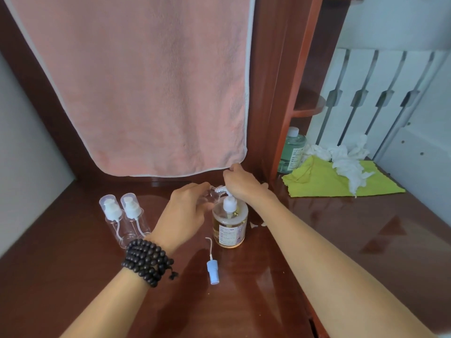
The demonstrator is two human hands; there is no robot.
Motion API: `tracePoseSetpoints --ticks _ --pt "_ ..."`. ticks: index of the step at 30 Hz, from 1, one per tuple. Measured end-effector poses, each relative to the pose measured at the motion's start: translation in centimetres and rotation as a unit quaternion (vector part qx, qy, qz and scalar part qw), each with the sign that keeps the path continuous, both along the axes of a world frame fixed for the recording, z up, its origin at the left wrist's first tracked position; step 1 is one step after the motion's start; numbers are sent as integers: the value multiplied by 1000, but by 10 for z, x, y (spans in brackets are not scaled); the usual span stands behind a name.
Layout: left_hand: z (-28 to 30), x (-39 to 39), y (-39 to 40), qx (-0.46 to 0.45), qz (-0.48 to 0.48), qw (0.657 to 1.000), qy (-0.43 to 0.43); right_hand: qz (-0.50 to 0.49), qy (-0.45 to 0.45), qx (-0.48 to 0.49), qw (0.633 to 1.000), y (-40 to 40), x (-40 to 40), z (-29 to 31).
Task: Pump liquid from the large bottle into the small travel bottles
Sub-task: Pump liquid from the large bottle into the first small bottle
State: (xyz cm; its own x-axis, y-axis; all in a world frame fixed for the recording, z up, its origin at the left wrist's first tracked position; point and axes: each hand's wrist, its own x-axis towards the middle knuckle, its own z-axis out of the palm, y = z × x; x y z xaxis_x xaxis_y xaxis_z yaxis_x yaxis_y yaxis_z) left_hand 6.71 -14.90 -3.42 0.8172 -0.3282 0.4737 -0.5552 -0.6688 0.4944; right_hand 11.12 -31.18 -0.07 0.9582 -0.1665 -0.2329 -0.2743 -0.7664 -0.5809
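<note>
Filling step: left hand [185,211] gripping small travel bottle [211,194] at spout; right hand [240,182] pressing pump head [225,191] of large bottle [230,224]. Next: keeping neck aligned.

a pink towel [136,89] with white trim hangs above a glossy red-brown table [317,240]; amber liquid fills the large bottle [229,225], beside 2 clear travel bottles [124,218], a lime-green cloth [324,181] and dark beads [148,262].
</note>
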Motion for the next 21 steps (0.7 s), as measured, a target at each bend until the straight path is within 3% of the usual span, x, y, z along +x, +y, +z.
tracePoseSetpoints --ticks 6,12,21 --pt "-14 3 -5 10 -3 1000 9 -17 8 -35 999 5 -2 -13" --pt "-3 6 -3 6 -21 1000 -4 4 -45 -40 998 2 8 -3" --pt "-14 1 -5 -3 -24 999 26 -21 -14 -10 1000 6 0 -19"
